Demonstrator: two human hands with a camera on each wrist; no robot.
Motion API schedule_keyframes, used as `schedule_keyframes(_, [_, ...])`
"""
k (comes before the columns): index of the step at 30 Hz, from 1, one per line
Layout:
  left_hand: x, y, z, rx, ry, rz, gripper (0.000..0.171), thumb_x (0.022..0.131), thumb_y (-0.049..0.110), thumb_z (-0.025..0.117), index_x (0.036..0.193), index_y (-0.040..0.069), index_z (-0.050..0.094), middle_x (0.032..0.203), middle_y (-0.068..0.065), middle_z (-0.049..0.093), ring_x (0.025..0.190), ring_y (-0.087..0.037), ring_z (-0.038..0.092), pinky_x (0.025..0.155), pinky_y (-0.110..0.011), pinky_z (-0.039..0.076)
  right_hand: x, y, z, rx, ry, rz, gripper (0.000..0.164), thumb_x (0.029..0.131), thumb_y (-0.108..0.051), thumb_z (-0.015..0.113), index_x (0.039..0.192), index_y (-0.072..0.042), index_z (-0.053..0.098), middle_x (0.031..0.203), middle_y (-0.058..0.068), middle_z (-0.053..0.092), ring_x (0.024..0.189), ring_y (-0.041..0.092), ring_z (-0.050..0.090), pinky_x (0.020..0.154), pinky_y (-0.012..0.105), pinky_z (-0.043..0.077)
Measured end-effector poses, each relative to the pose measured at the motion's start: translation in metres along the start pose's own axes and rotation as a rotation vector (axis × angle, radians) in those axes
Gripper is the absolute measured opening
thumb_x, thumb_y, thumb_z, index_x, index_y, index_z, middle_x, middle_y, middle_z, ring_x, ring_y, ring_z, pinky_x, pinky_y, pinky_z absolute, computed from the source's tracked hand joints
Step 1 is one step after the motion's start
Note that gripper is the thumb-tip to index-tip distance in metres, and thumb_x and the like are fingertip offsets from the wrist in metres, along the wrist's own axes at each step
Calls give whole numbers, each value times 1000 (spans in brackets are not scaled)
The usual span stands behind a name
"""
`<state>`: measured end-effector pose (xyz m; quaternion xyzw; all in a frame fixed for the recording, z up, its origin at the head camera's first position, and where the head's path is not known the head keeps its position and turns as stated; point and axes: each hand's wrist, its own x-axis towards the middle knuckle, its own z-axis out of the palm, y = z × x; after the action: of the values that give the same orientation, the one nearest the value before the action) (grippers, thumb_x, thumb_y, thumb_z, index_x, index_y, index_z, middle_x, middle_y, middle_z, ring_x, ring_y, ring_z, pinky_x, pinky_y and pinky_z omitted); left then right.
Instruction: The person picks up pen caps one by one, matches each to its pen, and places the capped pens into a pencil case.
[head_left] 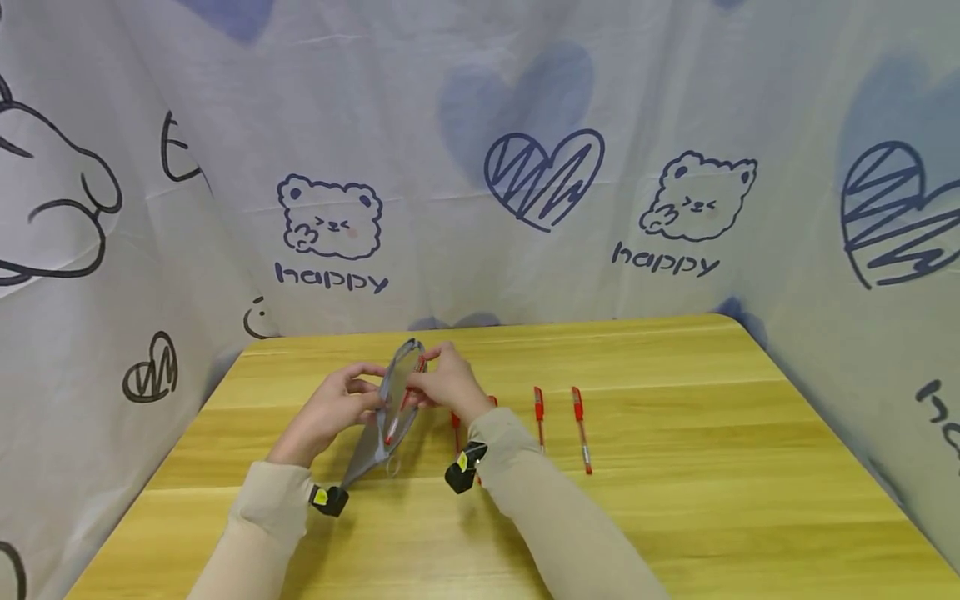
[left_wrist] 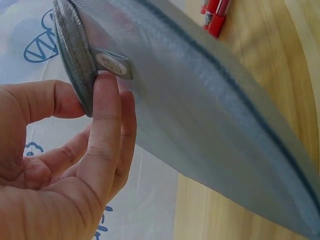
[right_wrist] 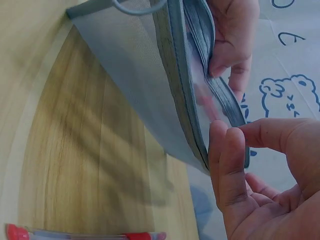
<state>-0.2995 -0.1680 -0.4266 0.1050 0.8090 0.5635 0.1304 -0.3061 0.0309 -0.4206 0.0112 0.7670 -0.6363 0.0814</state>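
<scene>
A grey zippered mesh pouch (head_left: 367,450) is held up over the table with its mouth parted. My left hand (head_left: 333,408) pinches the zipper edge (left_wrist: 75,60) between thumb and fingers, beside a small fabric tab (left_wrist: 112,62). At the mouth, my right hand (head_left: 450,383) pinches a red pen (head_left: 393,427) near its upper end; the pen slants down inside the opening. In the right wrist view, the pen shows as a blurred red streak (right_wrist: 207,105) just past the fingertips, between the pouch's two zipper edges.
Several red-capped pens lie on the wooden table (head_left: 720,467), among them one pen (head_left: 581,429) and another pen (head_left: 539,412) right of the right hand. Others are partly hidden by that hand and wrist. A printed white cloth (head_left: 450,233) hangs behind the table.
</scene>
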Motion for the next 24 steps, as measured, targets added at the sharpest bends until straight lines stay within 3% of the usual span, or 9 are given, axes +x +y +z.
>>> schedule_keyframes(3, [0, -2, -1, -2, -3, 3, 46, 106, 4, 60, 150, -4, 50, 113, -18, 70, 96, -19, 72, 85, -34, 64, 0, -1, 3, 5, -5, 7, 48, 94, 0, 72, 135, -2, 48, 76, 22, 76, 50, 11, 64, 52, 23, 59])
schedule_keyframes(10, [0, -3, -4, -9, 6, 2, 47, 104, 3, 60, 150, -3, 49, 108, -13, 71, 93, -16, 71, 87, -35, 62, -3, -3, -1, -27, -12, 23, 47, 95, -6, 75, 136, -2, 52, 69, 7, 70, 56, 13, 68, 64, 32, 66])
schedule_keyframes(18, [0, -3, -4, 4, 9, 4, 45, 104, 3, 60, 148, -3, 52, 109, -14, 71, 94, -16, 71, 90, -38, 62, -1, 5, -11, -60, -25, 11, 43, 97, -11, 75, 134, -2, 54, 88, 16, 79, 69, 23, 78, 60, 29, 64])
schedule_keyframes(24, [-1, -3, -4, 21, 10, 2, 46, 103, 5, 61, 148, -2, 52, 109, -14, 71, 94, -16, 70, 90, -38, 61, -4, 8, -18, -75, -55, 4, 45, 99, -16, 74, 136, 1, 54, 102, 24, 80, 68, 20, 77, 59, 26, 62])
